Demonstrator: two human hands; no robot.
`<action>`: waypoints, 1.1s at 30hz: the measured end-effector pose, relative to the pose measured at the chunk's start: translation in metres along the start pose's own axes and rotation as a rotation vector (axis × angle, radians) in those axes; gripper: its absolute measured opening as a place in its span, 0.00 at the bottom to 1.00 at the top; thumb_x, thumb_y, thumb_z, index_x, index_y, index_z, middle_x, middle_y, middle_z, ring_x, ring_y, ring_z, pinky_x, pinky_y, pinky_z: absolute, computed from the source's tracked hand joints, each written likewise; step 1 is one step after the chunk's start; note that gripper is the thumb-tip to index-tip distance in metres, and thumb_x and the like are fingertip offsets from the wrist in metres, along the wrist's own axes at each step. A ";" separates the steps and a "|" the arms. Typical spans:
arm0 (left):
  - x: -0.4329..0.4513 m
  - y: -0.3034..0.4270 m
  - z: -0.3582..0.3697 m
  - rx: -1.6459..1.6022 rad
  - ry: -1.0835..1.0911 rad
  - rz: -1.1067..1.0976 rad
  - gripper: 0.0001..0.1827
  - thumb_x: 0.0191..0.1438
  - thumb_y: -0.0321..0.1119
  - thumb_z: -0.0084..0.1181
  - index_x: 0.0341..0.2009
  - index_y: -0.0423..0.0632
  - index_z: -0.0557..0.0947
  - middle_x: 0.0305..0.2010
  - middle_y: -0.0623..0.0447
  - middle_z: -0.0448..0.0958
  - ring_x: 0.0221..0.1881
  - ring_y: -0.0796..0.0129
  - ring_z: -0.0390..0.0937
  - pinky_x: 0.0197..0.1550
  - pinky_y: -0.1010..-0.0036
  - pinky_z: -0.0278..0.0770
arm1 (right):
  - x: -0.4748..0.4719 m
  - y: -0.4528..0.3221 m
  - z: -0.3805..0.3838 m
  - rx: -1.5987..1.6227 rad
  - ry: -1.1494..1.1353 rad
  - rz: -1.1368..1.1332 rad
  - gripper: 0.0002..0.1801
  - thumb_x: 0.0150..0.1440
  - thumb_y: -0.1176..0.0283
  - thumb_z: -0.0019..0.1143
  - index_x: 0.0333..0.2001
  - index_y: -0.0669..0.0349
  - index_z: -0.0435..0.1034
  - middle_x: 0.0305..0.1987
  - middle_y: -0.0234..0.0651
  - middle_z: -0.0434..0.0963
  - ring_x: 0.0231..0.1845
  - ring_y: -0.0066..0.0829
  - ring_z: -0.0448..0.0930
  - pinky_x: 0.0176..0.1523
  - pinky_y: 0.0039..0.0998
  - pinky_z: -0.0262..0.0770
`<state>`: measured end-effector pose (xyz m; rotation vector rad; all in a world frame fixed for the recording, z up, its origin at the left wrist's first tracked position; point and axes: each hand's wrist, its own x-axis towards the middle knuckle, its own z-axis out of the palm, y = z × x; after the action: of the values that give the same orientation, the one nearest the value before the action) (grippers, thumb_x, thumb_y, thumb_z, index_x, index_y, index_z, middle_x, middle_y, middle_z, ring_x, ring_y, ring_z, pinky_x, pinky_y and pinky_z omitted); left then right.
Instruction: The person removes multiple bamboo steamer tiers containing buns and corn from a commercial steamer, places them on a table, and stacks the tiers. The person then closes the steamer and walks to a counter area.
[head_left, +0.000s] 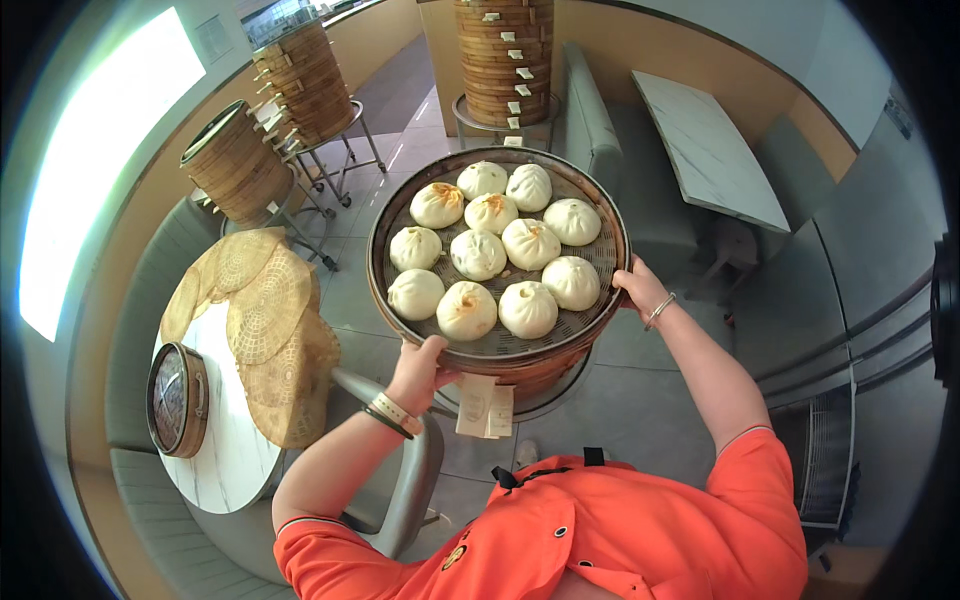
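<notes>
Both of my hands grip the rim of a round bamboo steamer (373, 259) in front of me. My left hand (417, 375) holds its near left edge, thumb on top, and my right hand (639, 286) holds the right edge. Several white pleated steamed buns (478, 255) lie spread over the woven liner (583, 321) inside; a few have orange stains on their tops. More steamer wall (544, 379) shows below the rim, with paper tags (480, 405) hanging at the near side. Whether the top tier is lifted off what lies beneath cannot be seen.
Tall steamer stacks stand at the back (504, 67) and back left (304, 82), on wheeled metal stands (360, 142). Round woven mats (274, 315) and a small steamer (178, 397) lie on the left marble-look table (225, 450). A grey chair (420, 465) stands close by my left arm.
</notes>
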<state>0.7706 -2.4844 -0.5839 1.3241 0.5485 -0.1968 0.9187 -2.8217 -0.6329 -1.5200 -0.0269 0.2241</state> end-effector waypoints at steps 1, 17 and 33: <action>-0.003 -0.003 0.001 -0.014 0.022 0.026 0.12 0.54 0.33 0.48 0.40 0.40 0.71 0.33 0.50 0.74 0.28 0.65 0.75 0.28 0.72 0.80 | 0.001 0.000 0.001 0.000 0.001 -0.010 0.26 0.46 0.75 0.47 0.51 0.69 0.61 0.41 0.35 0.72 0.39 0.24 0.72 0.44 0.26 0.71; -0.044 -0.075 -0.009 0.303 -0.324 -0.034 0.22 0.60 0.35 0.46 0.57 0.40 0.64 0.48 0.51 0.72 0.46 0.72 0.71 0.47 0.75 0.70 | -0.180 0.150 -0.118 -0.381 0.245 0.426 0.31 0.56 0.72 0.52 0.63 0.60 0.55 0.65 0.43 0.61 0.66 0.36 0.62 0.64 0.32 0.59; -0.071 -0.099 0.134 0.552 -0.431 0.728 0.20 0.52 0.23 0.43 0.52 0.40 0.68 0.51 0.50 0.66 0.50 0.67 0.65 0.52 0.72 0.65 | -0.599 0.223 -0.257 -1.053 1.581 1.232 0.24 0.47 0.71 0.58 0.49 0.64 0.67 0.51 0.51 0.71 0.57 0.48 0.68 0.61 0.38 0.63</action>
<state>0.7016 -2.6486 -0.6165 1.8641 -0.3980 -0.0211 0.3440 -3.1643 -0.7952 -2.1245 2.3815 -0.1364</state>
